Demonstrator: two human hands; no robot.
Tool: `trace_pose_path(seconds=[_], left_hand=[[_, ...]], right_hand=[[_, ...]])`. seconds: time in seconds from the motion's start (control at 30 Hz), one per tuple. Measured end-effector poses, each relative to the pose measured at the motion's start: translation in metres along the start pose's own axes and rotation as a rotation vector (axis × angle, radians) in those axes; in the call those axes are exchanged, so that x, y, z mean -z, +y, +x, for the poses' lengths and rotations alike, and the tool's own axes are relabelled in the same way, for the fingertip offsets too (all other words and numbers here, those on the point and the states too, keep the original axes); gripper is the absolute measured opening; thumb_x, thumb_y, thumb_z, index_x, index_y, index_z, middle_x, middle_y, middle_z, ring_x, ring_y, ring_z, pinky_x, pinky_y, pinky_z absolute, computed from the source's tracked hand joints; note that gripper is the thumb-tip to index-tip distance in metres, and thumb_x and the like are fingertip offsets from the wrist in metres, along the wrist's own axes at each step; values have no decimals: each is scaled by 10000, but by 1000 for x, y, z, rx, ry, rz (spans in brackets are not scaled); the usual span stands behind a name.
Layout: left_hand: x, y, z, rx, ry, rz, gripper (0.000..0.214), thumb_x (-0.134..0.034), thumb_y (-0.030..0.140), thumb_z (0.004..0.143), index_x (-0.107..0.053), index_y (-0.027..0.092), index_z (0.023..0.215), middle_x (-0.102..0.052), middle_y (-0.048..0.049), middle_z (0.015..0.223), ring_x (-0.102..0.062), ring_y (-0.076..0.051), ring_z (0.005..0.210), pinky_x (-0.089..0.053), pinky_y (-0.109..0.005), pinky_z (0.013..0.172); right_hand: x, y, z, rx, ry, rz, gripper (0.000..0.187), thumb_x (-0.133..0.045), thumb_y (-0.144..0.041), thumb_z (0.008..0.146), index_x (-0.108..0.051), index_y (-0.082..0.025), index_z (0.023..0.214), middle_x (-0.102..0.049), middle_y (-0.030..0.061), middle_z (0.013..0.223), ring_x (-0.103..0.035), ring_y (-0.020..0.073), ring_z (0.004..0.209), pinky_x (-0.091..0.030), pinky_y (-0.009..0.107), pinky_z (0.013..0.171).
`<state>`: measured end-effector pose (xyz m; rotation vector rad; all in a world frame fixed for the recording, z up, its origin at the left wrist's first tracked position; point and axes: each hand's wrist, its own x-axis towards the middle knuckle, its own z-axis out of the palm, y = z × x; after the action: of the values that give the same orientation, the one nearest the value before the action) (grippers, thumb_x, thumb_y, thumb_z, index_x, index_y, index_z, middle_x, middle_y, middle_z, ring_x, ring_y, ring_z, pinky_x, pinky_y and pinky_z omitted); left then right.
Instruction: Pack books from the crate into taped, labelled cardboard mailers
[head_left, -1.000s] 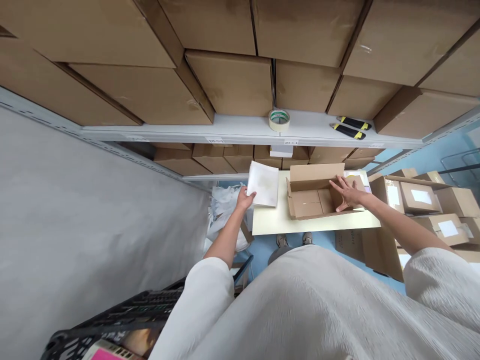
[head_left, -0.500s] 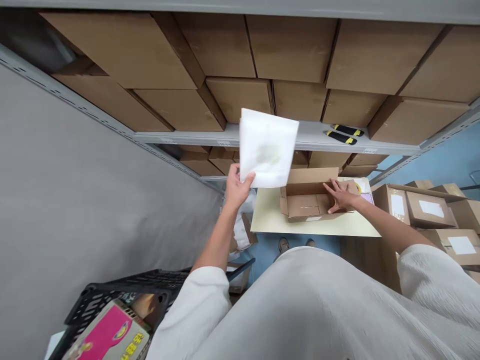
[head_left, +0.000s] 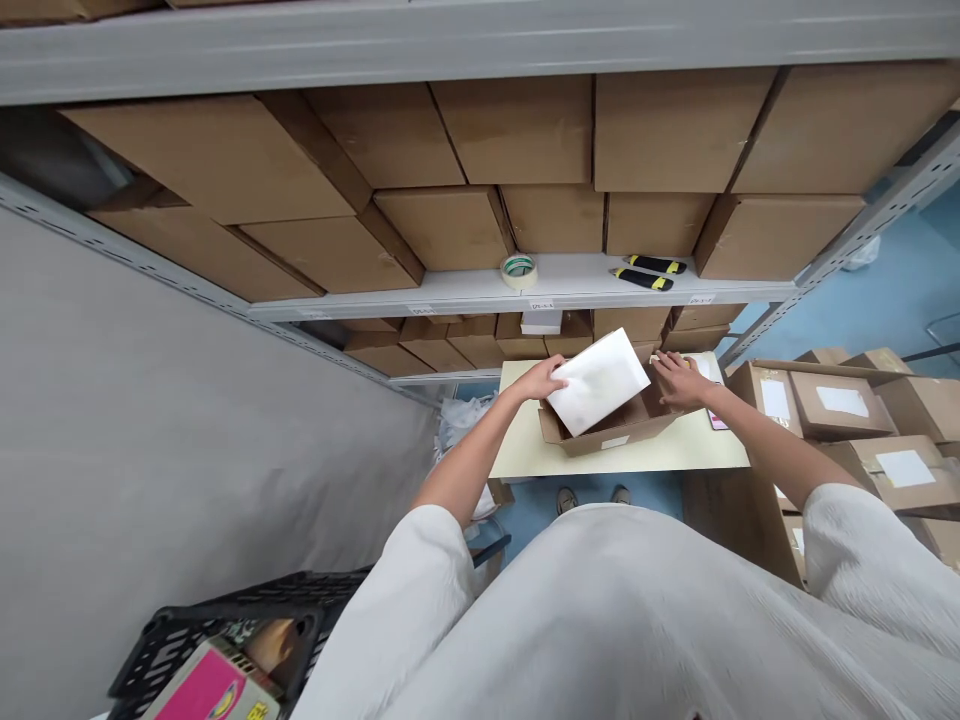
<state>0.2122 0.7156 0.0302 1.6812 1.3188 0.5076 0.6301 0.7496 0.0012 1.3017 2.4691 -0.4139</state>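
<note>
My left hand (head_left: 545, 379) grips a flat white packet (head_left: 598, 381) by its left edge and holds it tilted over the mouth of an open cardboard box (head_left: 615, 434). The box lies on a pale yellow table (head_left: 540, 458). My right hand (head_left: 677, 380) rests on the box's right side with its fingers spread along the flap. The packet hides most of the box's inside.
A tape roll (head_left: 518, 270) and two black-and-yellow cutters (head_left: 649, 272) lie on the grey shelf (head_left: 465, 292) under stacked brown cartons. Labelled boxes (head_left: 840, 405) stand at the right. A black crate (head_left: 225, 650) holding a pink package sits at lower left. A grey wall fills the left.
My left hand lifted the white packet off the table, raised it high, then brought it down and right over the open box. My right hand stayed on the box.
</note>
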Motion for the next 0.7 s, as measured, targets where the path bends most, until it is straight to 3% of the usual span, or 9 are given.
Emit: trace_pose_path(seconds=[0.17,0.33,0.4,0.5,0.7], left_hand=[[-10,-2,15,-2,-134,63,390,-756,440,752,-647,231,1062,-775,-49,1090,-727,-281,970,-569,-364,839],[-26,10,23,6,-142,403,520,-766,511,829,-726,272,1289,-801,-71,1262,-703,-346,1224,-428,-444,1132],[-27,12,23,20,-104,514,542,-699,520,920,-694,282,1406,-796,-94,1307,-675,-361,1298,-355,-488,1183],[-25,7,18,10,18,589,495,-505,355,1045,-622,275,1519,-776,-125,1363,-651,-353,1341,-325,-558,1181],[-20,-22,4,-52,230,539,523,-529,131,938,-721,313,1390,-611,-103,1612,-417,-370,1591,-207,-677,1262]], right_hand=[[0,17,-1,-70,52,61,1032,-560,-610,933,-122,-240,1792,-37,113,1869,-79,460,1685,-161,666,1310],[-4,28,9,-63,79,81,885,-577,-478,956,-309,-201,1753,-196,128,1843,-209,460,1648,-272,634,1301],[-7,33,14,-48,126,91,814,-621,-412,937,-438,-179,1696,-321,157,1797,-301,454,1618,-319,613,1291],[-10,38,20,4,201,144,695,-649,-300,907,-595,-153,1584,-480,183,1704,-454,428,1545,-389,566,1272],[-2,28,23,-36,300,405,540,-635,-193,873,-742,-194,1402,-696,131,1494,-662,348,1360,-524,457,1172]])
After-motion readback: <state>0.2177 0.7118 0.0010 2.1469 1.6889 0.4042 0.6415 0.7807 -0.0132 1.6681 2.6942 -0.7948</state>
